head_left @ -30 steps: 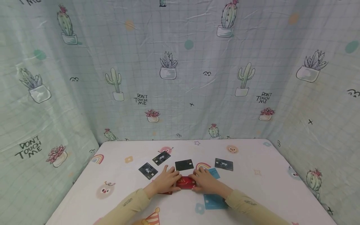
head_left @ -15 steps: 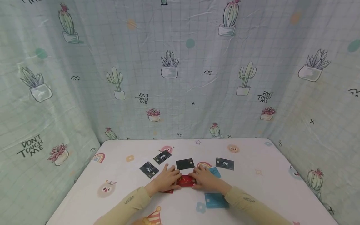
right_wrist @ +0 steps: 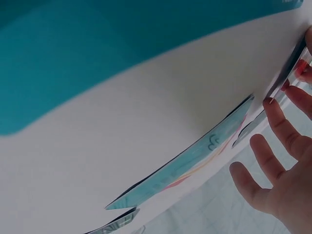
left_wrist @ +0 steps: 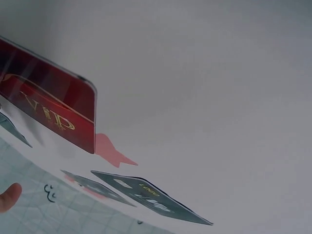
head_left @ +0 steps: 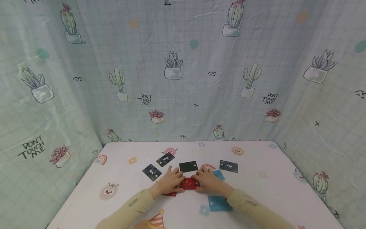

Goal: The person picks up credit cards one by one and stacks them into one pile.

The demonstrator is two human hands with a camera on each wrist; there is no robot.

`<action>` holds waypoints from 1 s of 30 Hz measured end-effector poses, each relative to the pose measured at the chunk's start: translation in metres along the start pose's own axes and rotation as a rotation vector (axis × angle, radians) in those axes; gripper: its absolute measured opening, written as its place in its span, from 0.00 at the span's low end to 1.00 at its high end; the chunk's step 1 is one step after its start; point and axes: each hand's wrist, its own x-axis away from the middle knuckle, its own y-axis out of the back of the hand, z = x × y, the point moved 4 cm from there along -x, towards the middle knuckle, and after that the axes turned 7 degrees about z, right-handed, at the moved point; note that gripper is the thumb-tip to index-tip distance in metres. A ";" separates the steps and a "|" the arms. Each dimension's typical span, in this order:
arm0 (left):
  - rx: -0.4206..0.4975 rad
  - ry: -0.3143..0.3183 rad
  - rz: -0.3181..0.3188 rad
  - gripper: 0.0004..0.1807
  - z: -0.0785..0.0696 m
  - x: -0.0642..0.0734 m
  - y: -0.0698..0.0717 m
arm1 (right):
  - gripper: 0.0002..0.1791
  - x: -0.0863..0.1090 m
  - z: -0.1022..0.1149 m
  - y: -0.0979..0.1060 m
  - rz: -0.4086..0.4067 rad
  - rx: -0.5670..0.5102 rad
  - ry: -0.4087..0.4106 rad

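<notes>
In the head view, a red VIP card (head_left: 189, 183) lies between my two hands, its gold lettering upside down. My left hand (head_left: 169, 183) pinches its left end, thumb at the near edge and fingertips at the far edge. At the other end, my right hand (head_left: 210, 182) grips it the same way. The right wrist view shows index and thumb at the card's edge (right_wrist: 298, 68), the other fingers (right_wrist: 265, 156) spread away. A second red card (head_left: 170, 194) sits partly hidden under my left hand; its VIP face (left_wrist: 51, 105) fills the left of the left wrist view.
Beyond my hands lie a black card (head_left: 188, 166), two dark Vip cards (head_left: 152, 172) at left and another dark Vip card (head_left: 228, 166) at right. A blue card (head_left: 219, 203) lies by my right forearm; a smaller-looking blue card (head_left: 219, 175) is partly behind my right hand.
Hands and red card keep almost the same place on the table. The whole head view has shifted slightly; the grips look unchanged.
</notes>
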 end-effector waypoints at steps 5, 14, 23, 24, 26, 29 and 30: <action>-0.016 0.021 0.021 0.27 0.000 0.000 0.000 | 0.33 -0.002 0.001 -0.002 -0.003 0.024 -0.014; -0.055 0.039 0.027 0.29 -0.001 0.000 -0.003 | 0.33 -0.005 0.003 0.000 0.010 0.060 -0.038; -0.079 0.061 0.070 0.30 -0.003 0.000 -0.001 | 0.31 -0.005 0.004 0.001 0.006 0.095 -0.030; -0.078 0.063 0.073 0.30 -0.003 0.000 -0.001 | 0.31 -0.005 0.004 0.001 0.005 0.097 -0.029; -0.077 0.064 0.076 0.30 -0.003 0.000 0.000 | 0.31 -0.006 0.004 0.001 0.001 0.103 -0.025; -0.082 0.062 0.078 0.30 -0.003 0.000 0.000 | 0.31 -0.005 0.005 0.001 -0.006 0.110 -0.020; -0.084 0.061 0.078 0.30 -0.003 0.000 0.000 | 0.30 -0.005 0.005 0.002 -0.008 0.112 -0.019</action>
